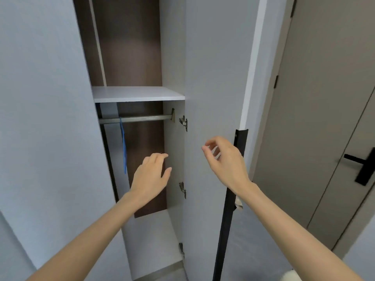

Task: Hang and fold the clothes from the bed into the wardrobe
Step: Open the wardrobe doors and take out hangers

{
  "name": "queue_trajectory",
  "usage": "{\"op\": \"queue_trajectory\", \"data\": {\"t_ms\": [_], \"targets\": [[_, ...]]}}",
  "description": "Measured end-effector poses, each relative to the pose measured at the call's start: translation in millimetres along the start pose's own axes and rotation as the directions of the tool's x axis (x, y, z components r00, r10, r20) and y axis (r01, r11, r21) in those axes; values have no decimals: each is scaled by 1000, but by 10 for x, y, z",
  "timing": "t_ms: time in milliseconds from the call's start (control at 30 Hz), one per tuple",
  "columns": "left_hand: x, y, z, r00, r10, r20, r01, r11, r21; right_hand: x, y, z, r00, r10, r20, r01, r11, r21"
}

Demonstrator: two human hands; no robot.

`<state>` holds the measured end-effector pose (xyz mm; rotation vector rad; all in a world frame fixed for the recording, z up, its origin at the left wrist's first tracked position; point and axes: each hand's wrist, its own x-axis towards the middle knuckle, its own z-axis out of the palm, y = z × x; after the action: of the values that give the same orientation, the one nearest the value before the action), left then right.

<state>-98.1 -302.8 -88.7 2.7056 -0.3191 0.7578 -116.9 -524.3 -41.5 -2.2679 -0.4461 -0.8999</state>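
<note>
Our left hand reaches into the wardrobe with its fingers loosely curled and gripping nothing. Our right hand hangs just as loose and empty in front of the inner face of the open door, near its black edge handle. Neither hand touches anything that we can make out. The clothes and the bed are out of view, so the garments are yet to be fetched. Just left of our left hand a blue hanger dangles from the rail, under the white shelf. We judge that a hasty grab could knock it off the rail or send it swinging into the brown back panel. The hinges sit close to the right of our left hand. If the door swung inward while we reached in, the fingers or wrist could be pinched there. With no hand on it, the door is free to drift. The opening is narrow, so a wide garment may catch on the shelf edge or the door. Further right, the room door's lever juts out where an elbow might strike it as we turn away.
</note>
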Motion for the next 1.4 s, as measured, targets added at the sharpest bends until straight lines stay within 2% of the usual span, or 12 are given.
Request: {"op": "queue_trajectory", "data": {"t_ms": [167,267,400,533,733,900,1033,1400], "targets": [[-187,-677,-237,987,-161,-18,161,965,205,249,-316,720,978,-68,197,66,998,17],[-256,-1128,-369,961,-276,4,261,911,318,447,-540,1266,964,-101,248,93,995,42],[-210,-1734,-523,900,-436,9,399,831,387,767,-874,2034,945,-150,292,125,987,102],[-51,-2230,-595,882,-469,-38,443,801,403,1118,-1165,2714,930,-172,324,118,977,179],[221,-2769,-566,882,-459,-107,460,788,410,1660,-1474,3429,923,-69,378,-42,960,278],[388,-3044,-487,884,-447,-139,461,778,428,1955,-1541,3779,904,-82,420,-91,921,378],[518,-3140,-415,878,-456,-144,470,772,427,2099,-1483,3904,918,-78,389,-113,888,445],[602,-2930,-193,800,-591,-103,584,730,355,2154,-1357,3837,901,-305,309,157,892,425]]}}
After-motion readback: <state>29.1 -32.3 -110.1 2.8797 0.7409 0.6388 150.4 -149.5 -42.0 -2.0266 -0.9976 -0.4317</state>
